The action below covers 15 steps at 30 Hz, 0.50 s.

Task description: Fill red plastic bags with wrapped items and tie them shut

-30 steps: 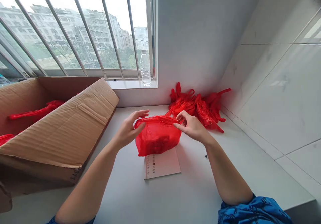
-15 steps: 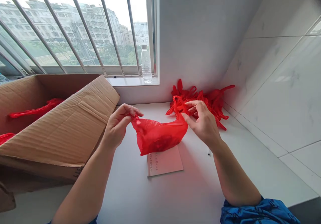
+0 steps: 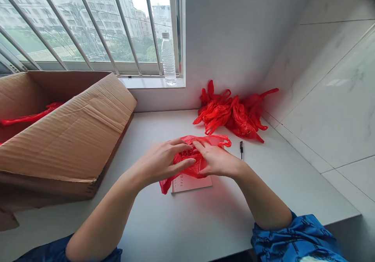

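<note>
A thin red plastic bag (image 3: 215, 139) lies flattened on the white counter (image 3: 187, 223), over a small printed paper sheet (image 3: 190, 183). My left hand (image 3: 164, 162) rests on the bag's left part with fingers stretched flat. My right hand (image 3: 215, 161) presses on the bag's middle, fingers extended and lying flat. The bag's handles stick out past my fingers toward the wall. Something dark shows faintly through the plastic; I cannot make it out.
A heap of red plastic bags (image 3: 231, 111) lies against the back wall. A large open cardboard box (image 3: 67, 133) with red bags inside stands at the left. A water bottle (image 3: 168, 58) stands on the window sill. A small dark pen-like object (image 3: 241, 148) lies right of the bag.
Both hands held the bag up by its handles, pulled apart; now they have lowered it and press it flat on the paper. The view has tilted down a little.
</note>
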Tool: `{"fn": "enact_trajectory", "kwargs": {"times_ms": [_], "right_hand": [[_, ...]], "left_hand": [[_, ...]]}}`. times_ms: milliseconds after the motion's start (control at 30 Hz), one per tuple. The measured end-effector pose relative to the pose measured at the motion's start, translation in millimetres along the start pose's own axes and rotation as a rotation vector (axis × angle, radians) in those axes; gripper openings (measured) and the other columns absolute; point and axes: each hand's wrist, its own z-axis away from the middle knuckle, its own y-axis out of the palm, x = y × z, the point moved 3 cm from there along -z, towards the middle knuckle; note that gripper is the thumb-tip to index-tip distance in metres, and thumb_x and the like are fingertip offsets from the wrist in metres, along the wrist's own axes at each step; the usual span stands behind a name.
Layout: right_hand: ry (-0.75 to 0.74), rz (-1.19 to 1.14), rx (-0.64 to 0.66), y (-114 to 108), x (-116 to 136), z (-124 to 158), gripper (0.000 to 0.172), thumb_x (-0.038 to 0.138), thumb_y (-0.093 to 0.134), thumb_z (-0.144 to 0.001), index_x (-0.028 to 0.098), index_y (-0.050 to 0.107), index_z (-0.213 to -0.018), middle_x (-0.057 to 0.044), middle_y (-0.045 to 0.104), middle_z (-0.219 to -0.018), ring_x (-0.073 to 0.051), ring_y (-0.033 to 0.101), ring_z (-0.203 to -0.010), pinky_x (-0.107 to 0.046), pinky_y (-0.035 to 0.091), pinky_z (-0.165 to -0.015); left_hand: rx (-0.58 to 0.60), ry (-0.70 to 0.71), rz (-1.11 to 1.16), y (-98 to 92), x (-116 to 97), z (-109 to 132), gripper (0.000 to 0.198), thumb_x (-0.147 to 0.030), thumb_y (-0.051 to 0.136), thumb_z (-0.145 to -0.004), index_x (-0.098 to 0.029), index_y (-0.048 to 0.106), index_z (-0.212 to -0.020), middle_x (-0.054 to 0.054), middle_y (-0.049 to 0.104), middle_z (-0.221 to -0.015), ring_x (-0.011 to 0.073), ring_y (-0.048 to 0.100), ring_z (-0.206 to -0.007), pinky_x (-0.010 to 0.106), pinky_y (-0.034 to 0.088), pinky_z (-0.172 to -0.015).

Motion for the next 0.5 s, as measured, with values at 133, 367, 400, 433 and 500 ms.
{"fn": "enact_trajectory", "kwargs": {"times_ms": [133,367,400,433,500], "right_hand": [[0.103,0.039,-0.025,1,-10,-1,0.058,0.027,0.077,-0.069,0.025,0.055,-0.122,-0.009,0.066,-0.108,-0.024,0.062,-0.084,-0.028,0.039,-0.059],[0.181,0.170,0.006,-1,-14,-2,0.029,0.030,0.081,-0.068,0.022,0.059,-0.085,-0.005,0.065,-0.079,-0.023,0.061,-0.071,-0.028,0.035,-0.053],[0.148,0.185,-0.033,0,-9,-3,0.029,0.032,0.079,-0.072,0.021,0.060,-0.091,-0.006,0.066,-0.084,-0.023,0.062,-0.073,-0.028,0.036,-0.053],[0.109,0.200,-0.085,1,-5,-4,0.028,0.034,0.075,-0.078,0.021,0.061,-0.098,-0.008,0.066,-0.089,-0.023,0.063,-0.076,-0.028,0.037,-0.055],[0.006,0.198,-0.181,6,1,-13,0.018,0.031,0.061,-0.092,0.019,0.062,-0.105,-0.010,0.067,-0.096,-0.023,0.064,-0.082,-0.028,0.040,-0.061]], "left_hand": [[0.092,-0.099,-0.230,38.6,9,-11,0.051,-0.041,0.037,-0.099,-0.020,0.061,-0.059,0.004,0.063,-0.060,0.0195,0.059,-0.062,0.032,0.039,-0.067],[0.154,-0.253,-0.414,52.3,33,-7,0.017,-0.019,0.067,-0.071,-0.019,0.052,-0.064,0.002,0.056,-0.056,0.0198,0.056,-0.053,0.033,0.034,-0.064],[0.140,-0.231,-0.414,51.4,32,-7,0.015,-0.018,0.069,-0.069,-0.019,0.053,-0.069,0.004,0.059,-0.063,0.0210,0.058,-0.057,0.033,0.033,-0.063],[0.120,-0.205,-0.414,50.8,31,-9,0.014,-0.017,0.068,-0.069,-0.019,0.055,-0.072,0.006,0.062,-0.071,0.0217,0.059,-0.061,0.032,0.033,-0.061],[0.077,-0.163,-0.402,52.0,31,-14,0.005,-0.019,0.061,-0.079,-0.018,0.057,-0.077,0.009,0.063,-0.084,0.0212,0.059,-0.065,0.031,0.032,-0.058]]}}
